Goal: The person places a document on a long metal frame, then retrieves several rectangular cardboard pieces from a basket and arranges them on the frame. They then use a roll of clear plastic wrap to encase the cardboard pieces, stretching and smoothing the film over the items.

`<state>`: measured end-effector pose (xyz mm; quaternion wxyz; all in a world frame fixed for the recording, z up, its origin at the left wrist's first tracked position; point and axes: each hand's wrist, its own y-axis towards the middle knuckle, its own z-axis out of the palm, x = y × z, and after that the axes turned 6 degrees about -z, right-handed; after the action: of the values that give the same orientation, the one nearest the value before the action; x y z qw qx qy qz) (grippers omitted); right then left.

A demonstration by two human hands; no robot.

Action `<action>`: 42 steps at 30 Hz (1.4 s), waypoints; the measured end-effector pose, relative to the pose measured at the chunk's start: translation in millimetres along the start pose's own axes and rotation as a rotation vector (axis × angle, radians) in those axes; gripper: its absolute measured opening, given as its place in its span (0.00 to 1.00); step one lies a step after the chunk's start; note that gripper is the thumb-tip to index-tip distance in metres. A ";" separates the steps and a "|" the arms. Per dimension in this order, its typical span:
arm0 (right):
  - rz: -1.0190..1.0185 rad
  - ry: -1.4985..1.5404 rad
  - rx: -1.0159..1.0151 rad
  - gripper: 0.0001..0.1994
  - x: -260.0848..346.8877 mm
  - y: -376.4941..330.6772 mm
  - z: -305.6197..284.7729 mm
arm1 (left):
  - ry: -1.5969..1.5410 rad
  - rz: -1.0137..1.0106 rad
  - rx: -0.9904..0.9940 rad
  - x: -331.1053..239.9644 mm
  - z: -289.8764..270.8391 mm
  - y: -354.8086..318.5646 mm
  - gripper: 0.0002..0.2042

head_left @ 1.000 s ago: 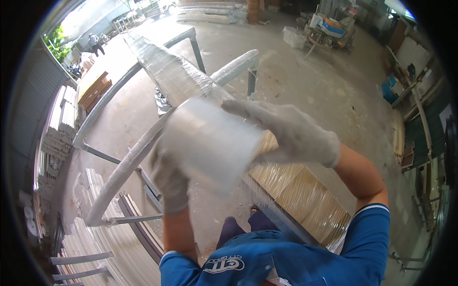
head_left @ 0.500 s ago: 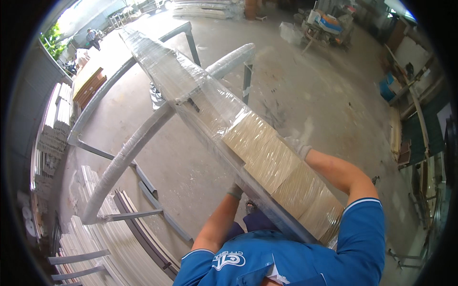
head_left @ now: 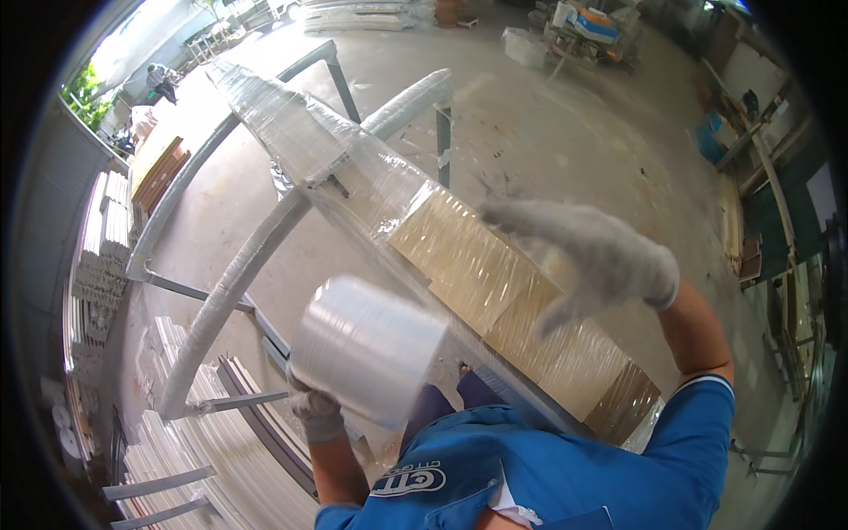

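Observation:
A long bundle of profiles (head_left: 353, 168) lies across a metal rack, wrapped in clear film, with cardboard (head_left: 521, 309) around its near end. My left hand (head_left: 314, 408), in a grey glove, holds a roll of clear stretch film (head_left: 367, 349) from below, just left of the bundle. A sheet of film runs from the roll to the cardboard part. My right hand (head_left: 587, 256), gloved too, hovers open above the cardboard, fingers spread.
The rack's padded rails (head_left: 238, 283) curve away to the left and far side. Stacks of white profiles (head_left: 190, 450) lie on the floor at lower left, more (head_left: 97, 247) by the left wall. Clutter and a table (head_left: 583, 26) stand far back on the concrete floor.
The film roll has come up from under the bundle on its left side in my left hand. My right hand has lifted off the bundle's far side and opened above the cardboard.

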<state>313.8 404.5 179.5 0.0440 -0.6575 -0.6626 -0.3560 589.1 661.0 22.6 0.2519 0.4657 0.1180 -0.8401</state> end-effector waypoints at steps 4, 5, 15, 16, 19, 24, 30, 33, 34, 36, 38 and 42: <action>-0.027 -0.342 -0.146 0.38 25.6 17.9 16.1 | 0.374 0.216 0.395 -14.7 95.1 57.9 0.39; -0.026 -0.476 -0.188 0.36 16.6 14.0 7.0 | 0.391 0.289 0.423 -6.6 102.7 68.7 0.38; 0.107 -1.441 0.449 0.06 -148.0 -140.5 45.6 | -0.008 -0.399 0.015 225.6 10.9 59.0 0.22; 0.093 -1.313 0.533 0.08 -156.5 -149.0 73.8 | -0.101 -0.511 0.035 257.2 22.1 53.8 0.22; 0.275 -0.515 0.304 0.08 -167.2 -158.8 131.5 | -0.129 -0.665 0.102 306.2 44.3 51.6 0.21; 0.480 -0.381 0.525 0.09 -124.1 -149.5 98.6 | 0.128 -0.686 0.271 266.2 23.1 38.9 0.20; 0.469 -0.639 0.104 0.37 19.5 -108.3 -9.0 | 0.446 -0.659 0.076 108.9 -66.6 -35.7 0.20; 0.250 -0.561 -0.014 0.43 95.3 -77.0 -4.5 | 0.678 -0.100 0.252 40.6 -60.3 -48.2 0.23; 0.195 -0.602 0.024 0.42 117.4 -67.8 6.7 | 0.262 -0.156 0.361 19.2 -48.3 -42.4 0.24; 0.027 -0.732 0.023 0.39 136.5 -51.0 26.4 | -0.074 -0.124 0.353 2.1 0.8 -23.8 0.29; -0.167 -0.881 -0.018 0.36 136.2 -43.3 42.2 | 0.102 -0.065 0.243 -3.5 59.8 -7.0 0.34; -0.100 -1.213 -0.062 0.27 109.1 -71.9 11.9 | 0.141 0.051 0.787 -1.2 163.2 42.4 0.26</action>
<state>239.4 511.0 198.4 -0.3773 -0.7122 -0.5888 0.0612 494.2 554.9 113.0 0.0664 0.5859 -0.2077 -0.7805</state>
